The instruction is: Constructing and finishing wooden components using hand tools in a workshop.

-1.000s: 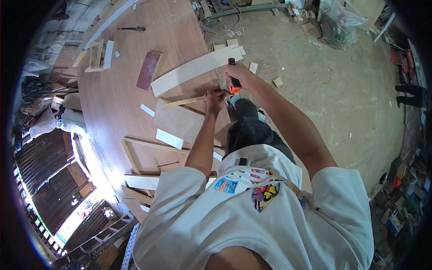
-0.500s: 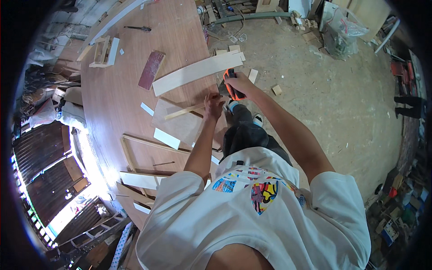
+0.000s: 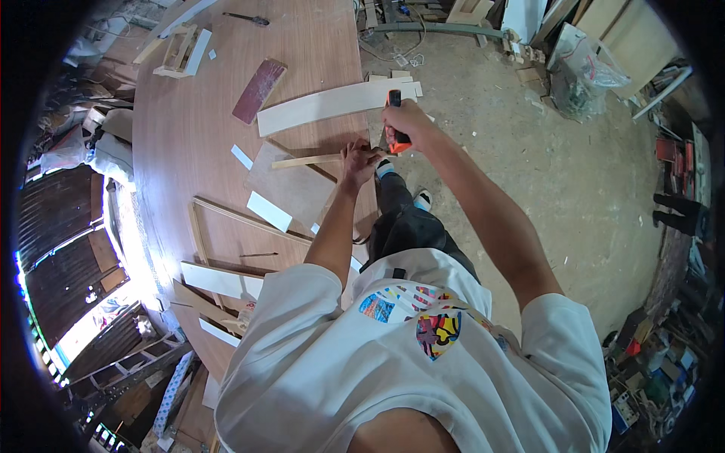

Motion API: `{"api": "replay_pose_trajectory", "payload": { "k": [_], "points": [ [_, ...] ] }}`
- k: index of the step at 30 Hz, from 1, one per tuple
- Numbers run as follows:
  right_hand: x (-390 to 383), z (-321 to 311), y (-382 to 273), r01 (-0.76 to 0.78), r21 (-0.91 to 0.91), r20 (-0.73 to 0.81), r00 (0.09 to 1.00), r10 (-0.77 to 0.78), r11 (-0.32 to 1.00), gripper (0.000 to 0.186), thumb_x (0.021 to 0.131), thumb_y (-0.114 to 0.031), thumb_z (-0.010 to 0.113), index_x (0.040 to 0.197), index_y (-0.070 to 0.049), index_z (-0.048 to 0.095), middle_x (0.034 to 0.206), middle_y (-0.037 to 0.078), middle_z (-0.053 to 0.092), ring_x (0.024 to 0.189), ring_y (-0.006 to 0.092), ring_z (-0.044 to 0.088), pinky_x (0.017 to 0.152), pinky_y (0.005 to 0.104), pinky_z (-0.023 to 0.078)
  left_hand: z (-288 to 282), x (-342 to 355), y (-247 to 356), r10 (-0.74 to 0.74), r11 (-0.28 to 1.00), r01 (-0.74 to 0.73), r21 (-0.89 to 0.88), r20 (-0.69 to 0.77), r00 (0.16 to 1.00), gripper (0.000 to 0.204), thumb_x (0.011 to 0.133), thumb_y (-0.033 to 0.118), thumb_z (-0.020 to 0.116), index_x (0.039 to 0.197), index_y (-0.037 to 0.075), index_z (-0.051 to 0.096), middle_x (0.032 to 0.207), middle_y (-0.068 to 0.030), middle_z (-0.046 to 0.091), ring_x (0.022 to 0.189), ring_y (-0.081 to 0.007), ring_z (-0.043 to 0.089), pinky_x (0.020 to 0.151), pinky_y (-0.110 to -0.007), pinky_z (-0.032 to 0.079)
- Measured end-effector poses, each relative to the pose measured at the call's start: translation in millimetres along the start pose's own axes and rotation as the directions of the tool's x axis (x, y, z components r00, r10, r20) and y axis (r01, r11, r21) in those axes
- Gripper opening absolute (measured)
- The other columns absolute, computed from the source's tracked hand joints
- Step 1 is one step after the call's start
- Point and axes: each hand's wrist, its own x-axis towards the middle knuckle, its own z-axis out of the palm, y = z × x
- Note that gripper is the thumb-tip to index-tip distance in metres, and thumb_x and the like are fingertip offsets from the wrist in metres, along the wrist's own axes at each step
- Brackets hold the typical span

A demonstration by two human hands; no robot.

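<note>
My right hand (image 3: 408,121) is closed round the orange and black handle of a handsaw (image 3: 398,142), just past the table's edge. Little of its blade shows; it is mostly hidden near my left fingers. With its fingers bent, my left hand (image 3: 356,162) presses on the end of a narrow wooden strip (image 3: 306,161) at that edge. The strip lies across a thin square board (image 3: 283,181) on the table. Where the blade meets the strip, if it does, is too small to tell.
On the table (image 3: 317,45) lie a long pale board (image 3: 332,106), a dark red block (image 3: 259,90), a wooden frame (image 3: 249,219), white offcuts (image 3: 269,211) and a dark slim tool (image 3: 248,18). A clear plastic bag (image 3: 581,75) stands on the floor to the far right.
The saw handle has turned more upright, and my right hand has shifted slightly away from my left. My left hand stays on the strip. The whole view has shifted a little.
</note>
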Motion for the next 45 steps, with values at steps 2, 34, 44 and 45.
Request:
{"api": "replay_pose_trajectory", "payload": {
  "k": [2, 34, 44, 45],
  "points": [
    [-23, 0, -14, 0.019, 0.01, 0.041, 0.999, -0.019, 1.0, 0.011, 0.074, -0.002, 0.047, 0.063, 0.001, 0.045, 0.052, 0.009, 0.046, 0.04, 0.0188, 0.046, 0.035, 0.0342, 0.037, -2, -4, -5, -0.02, 1.0, 0.02, 0.012, 0.008, 1.0, 0.017, 0.065, 0.027, 0.069, 0.081, 0.023, 0.07, 0.089, -0.0015, 0.05, 0.095, -0.0227, 0.047, 0.086, -0.041, 0.03],
    [-59, -9, -13, -0.015, 0.056, 0.013, 1.0, 0.015, 0.998, 0.003, 0.073, -0.003, 0.048, 0.07, -0.002, 0.046, 0.051, 0.007, 0.044, 0.038, 0.0172, 0.044, 0.034, 0.0331, 0.038, -5, 3, -3, 0.068, 0.998, -0.068, -0.005, -0.04, 0.997, 0.016, 0.064, 0.025, 0.071, 0.079, 0.023, 0.069, 0.088, -0.0005, 0.051, 0.096, -0.0225, 0.048, 0.084, -0.043, 0.032],
    [-69, 3, 8, 0.042, 0.024, -0.031, 0.999, -0.042, 0.999, 0.002, 0.075, -0.003, 0.046, 0.074, -0.005, 0.045, 0.053, 0.005, 0.044, 0.039, 0.0137, 0.043, 0.036, 0.0308, 0.037, -4, -1, -5, 0.066, 0.998, -0.067, -0.018, -0.072, 0.995, 0.014, 0.064, 0.025, 0.07, 0.078, 0.023, 0.069, 0.087, 0.0016, 0.05, 0.092, -0.0202, 0.048, 0.083, -0.042, 0.031],
    [-56, 4, 17, 0.078, 0.048, -0.001, 0.997, -0.078, 0.996, 0.002, 0.075, -0.003, 0.046, 0.076, -0.004, 0.046, 0.053, 0.005, 0.044, 0.038, 0.0138, 0.043, 0.036, 0.0307, 0.037, -4, 2, -3, 0.057, 0.998, -0.059, -0.019, -0.057, 0.997, 0.013, 0.065, 0.026, 0.07, 0.078, 0.023, 0.069, 0.087, 0.0018, 0.049, 0.091, -0.0203, 0.048, 0.083, -0.041, 0.032]
  ]
}}
